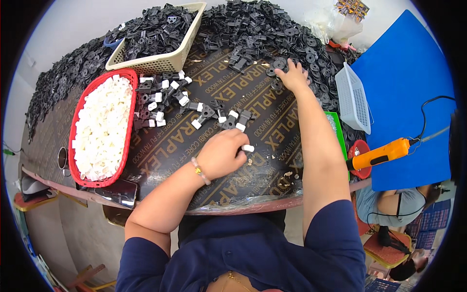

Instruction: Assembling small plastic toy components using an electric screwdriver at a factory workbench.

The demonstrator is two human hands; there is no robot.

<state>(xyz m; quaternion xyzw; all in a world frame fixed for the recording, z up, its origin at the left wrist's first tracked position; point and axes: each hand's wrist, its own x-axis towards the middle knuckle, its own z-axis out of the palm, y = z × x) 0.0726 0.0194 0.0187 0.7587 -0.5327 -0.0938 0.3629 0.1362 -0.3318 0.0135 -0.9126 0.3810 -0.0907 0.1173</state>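
Observation:
My left hand is closed low over the table, its fingers curled. A small white plastic piece sticks out by the thumb; whatever else lies under the fingers is hidden. Just beyond the knuckles lie black plastic parts with white caps, part of a loose group running left toward the red basket. My right hand reaches far out to the right, fingers apart, at the edge of a heap of black plastic discs. Its fingertips touch or hover by one disc; I cannot tell which.
A red basket of white pieces stands at left. Behind it, a beige basket holds black parts. A green tray, a pale blue basket, a red bowl and an orange-handled tool are at right. A person sits beyond.

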